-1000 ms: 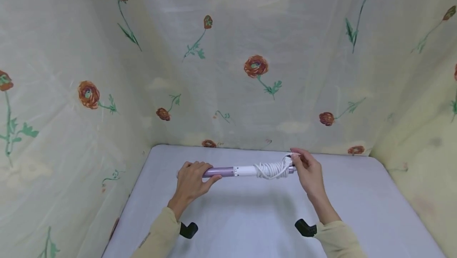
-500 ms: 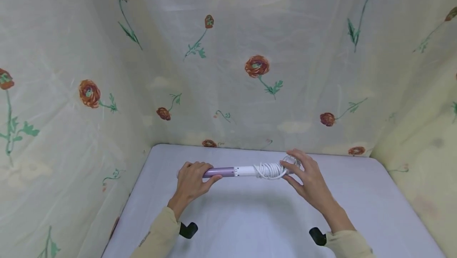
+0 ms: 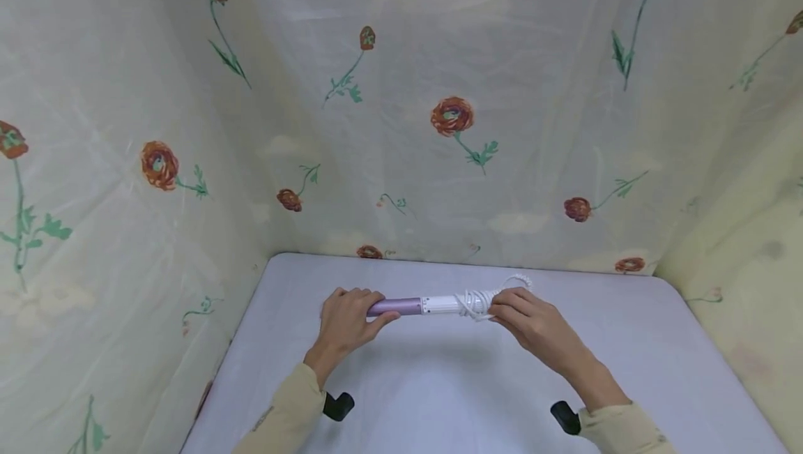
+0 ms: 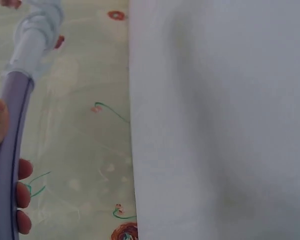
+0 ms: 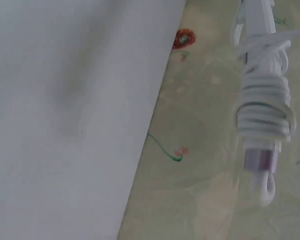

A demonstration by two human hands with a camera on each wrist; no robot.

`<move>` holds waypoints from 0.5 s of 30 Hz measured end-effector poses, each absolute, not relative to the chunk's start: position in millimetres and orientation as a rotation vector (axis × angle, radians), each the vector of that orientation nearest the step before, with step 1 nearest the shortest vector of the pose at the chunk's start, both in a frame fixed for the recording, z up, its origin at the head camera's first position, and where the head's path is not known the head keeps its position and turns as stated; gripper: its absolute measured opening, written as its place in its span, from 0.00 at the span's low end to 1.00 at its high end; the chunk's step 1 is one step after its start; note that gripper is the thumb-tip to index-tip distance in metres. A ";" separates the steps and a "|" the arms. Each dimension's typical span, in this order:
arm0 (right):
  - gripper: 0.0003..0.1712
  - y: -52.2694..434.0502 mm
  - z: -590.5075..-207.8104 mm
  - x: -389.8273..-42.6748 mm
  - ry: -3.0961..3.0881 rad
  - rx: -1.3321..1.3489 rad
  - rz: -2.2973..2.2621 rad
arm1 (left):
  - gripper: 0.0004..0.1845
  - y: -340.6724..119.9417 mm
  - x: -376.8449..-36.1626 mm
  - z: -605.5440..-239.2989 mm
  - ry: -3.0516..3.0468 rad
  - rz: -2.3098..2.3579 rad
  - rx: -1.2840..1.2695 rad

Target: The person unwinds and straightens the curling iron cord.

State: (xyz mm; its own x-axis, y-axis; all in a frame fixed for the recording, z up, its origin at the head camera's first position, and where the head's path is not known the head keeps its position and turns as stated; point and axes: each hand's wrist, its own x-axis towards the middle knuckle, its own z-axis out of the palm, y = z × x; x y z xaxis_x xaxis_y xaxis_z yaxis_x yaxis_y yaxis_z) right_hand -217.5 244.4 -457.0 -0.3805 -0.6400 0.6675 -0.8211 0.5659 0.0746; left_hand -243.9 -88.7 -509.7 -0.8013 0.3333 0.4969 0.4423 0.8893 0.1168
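A slim purple and white hair straightener [image 3: 401, 306] is held level above the table in the head view. My left hand [image 3: 347, 321] grips its purple end, and in the left wrist view fingertips [image 4: 23, 195] curl round the purple length [image 4: 12, 110]. White power cord [image 3: 473, 303] is wound in several turns round the other end. My right hand [image 3: 541, 334] pinches the cord there, partly covering the coils. In the right wrist view the coils [image 5: 264, 112] show whole, with a strand leading off to the right; that hand is out of frame.
A table with a white cover [image 3: 426, 398] lies beneath both hands. Flower-printed curtains [image 3: 401, 161] stand close behind it and along both sides. A black wrist mount [image 3: 339, 406] sticks out from the left sleeve, another mount [image 3: 566, 417] from the right.
My right hand has moved from the cord at the straightener's far end, down and inward over the coils. A cord loop now stands up behind it. The straightener has shifted slightly right.
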 end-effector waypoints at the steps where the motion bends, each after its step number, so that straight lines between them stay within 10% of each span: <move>1: 0.25 241.3 -456.7 -216.2 -2.171 1.175 0.346 | 0.27 -87.4 -244.0 -510.2 -2.586 -0.303 -0.564; 15: 0.06 222.4 -475.4 -190.4 -2.598 0.581 0.699 | 0.24 -99.3 -247.4 -499.9 -2.592 -0.395 -0.483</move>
State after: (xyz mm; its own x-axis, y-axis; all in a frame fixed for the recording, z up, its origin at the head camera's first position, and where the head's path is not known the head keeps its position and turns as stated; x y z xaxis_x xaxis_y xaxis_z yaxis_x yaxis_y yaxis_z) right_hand -190.4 222.4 -475.4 -0.8394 -0.2875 0.4613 -0.4801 0.7901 -0.3812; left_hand -247.4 -99.3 -499.9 -0.8272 0.2648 0.4956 0.4003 0.8967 0.1890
